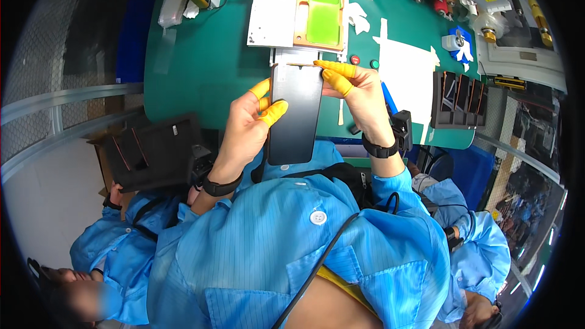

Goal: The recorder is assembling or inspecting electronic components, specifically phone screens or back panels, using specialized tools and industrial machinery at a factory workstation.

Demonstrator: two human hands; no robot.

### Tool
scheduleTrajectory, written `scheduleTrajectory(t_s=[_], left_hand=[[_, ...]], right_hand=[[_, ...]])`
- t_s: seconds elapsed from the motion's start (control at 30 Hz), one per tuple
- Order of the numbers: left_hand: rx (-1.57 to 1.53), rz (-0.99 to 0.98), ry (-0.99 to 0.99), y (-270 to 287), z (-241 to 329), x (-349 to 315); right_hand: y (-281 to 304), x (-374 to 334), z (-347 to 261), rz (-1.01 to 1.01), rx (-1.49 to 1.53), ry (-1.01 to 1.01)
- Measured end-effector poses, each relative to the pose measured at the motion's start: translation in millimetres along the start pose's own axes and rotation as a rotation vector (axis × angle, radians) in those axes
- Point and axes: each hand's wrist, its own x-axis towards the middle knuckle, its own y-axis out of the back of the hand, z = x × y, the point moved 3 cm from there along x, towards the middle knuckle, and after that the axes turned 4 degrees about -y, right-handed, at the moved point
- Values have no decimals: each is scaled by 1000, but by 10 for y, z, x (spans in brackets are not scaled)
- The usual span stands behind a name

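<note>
A dark phone-shaped panel (295, 116) with a small notch at its top edge is held upright in front of my chest, over the near edge of the bench. My left hand (247, 116), wearing yellow finger cots, grips its left side between thumb and fingers. At the top right corner, the yellow-cotted thumb and forefinger of my right hand (356, 88) pinch the edge. Just beyond the panel stands a white metal fixture plate (271, 15) carrying an orange-brown frame (301, 15) with a bright green phone-shaped bed (325, 15).
Red and green buttons (355, 60) sit beside the fixture. A white sheet (405, 76) is taped on the green bench mat (201, 55). A black slotted tray (460, 100) holding panels lies at the right. Left, a co-worker holds another black tray (152, 152); a second co-worker (469, 237) is at right.
</note>
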Motion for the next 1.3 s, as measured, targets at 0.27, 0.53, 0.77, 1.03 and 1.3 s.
scheduleTrajectory(t_s=[0.27,0.53,0.77,1.03,1.3], left_hand=[[-12,98,10,102,-202,-214],[-143,243,69,550,-325,-543],[-226,617,105,1320,-952,-1170],[255,1159,4,3469,-1567,-2381],[961,606,191,5187,-2424,-2241]], right_hand=[[-38,41,250,-147,130,-158],[-602,266,580,-433,87,-341],[-1364,256,1234,-420,-46,-266],[-1960,42,1922,-644,-368,-474],[-1132,22,2008,-203,-376,-494]])
